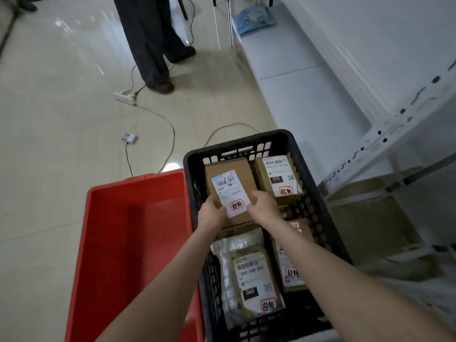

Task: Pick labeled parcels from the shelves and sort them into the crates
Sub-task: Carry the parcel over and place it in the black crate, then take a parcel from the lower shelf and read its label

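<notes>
A brown cardboard parcel (228, 178) with a white label sits in the far left part of the black slatted crate (191, 169). My left hand (212, 213) grips its near left corner and my right hand (262, 206) grips its near right corner. Another labelled box marked 010 (278, 176) lies beside it at the far right. Nearer to me in the crate lie a padded bag marked 060 (249, 275) and a box (292, 270) partly hidden under my right forearm. A red crate (138, 233) stands to the left, holding nothing visible.
A person's legs (150, 45) stand on the tiled floor ahead. A power strip (124, 97), a small adapter (129, 138) and trailing cables lie on the floor. White metal shelving (394, 134) with cardboard on a low level runs along the right.
</notes>
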A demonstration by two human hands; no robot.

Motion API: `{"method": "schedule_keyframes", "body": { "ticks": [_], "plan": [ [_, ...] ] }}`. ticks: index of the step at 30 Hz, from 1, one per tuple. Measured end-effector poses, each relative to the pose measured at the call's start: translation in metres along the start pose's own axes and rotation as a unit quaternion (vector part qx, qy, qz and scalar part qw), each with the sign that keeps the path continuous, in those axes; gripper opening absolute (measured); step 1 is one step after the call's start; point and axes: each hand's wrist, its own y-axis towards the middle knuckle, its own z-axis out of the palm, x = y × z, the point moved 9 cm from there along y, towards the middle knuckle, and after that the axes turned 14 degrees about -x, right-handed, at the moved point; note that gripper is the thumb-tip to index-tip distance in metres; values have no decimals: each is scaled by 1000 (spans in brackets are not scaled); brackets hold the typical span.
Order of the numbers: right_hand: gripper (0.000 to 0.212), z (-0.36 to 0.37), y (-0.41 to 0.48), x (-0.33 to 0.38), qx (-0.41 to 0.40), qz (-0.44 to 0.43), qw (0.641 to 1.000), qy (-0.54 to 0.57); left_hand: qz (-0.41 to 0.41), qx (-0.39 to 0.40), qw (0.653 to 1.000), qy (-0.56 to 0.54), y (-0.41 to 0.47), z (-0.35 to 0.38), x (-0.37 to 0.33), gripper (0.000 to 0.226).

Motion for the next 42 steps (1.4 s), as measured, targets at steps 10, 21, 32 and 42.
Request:
{"method": "schedule_keyframes", "body": {
  "ticks": [10, 21, 32, 42],
  "plan": [
    [48, -58, -63, -14, -89, 10, 996, -21, 246, 65, 932, 256, -48, -7, -46, 62],
    [51, -169, -224, -78, -253, 90, 958, -101, 557, 130, 746, 341, -223, 12, -112, 68],
    [50, -279, -436, -197, -390, 223, 889, -87, 737, 173, 589, 282, -483, 50, -126, 59],
    [46, -340, -661, -326, -474, 286, 828, -83, 812, 193, 512, 204, -746, 58, -78, 52]
  ]
}}
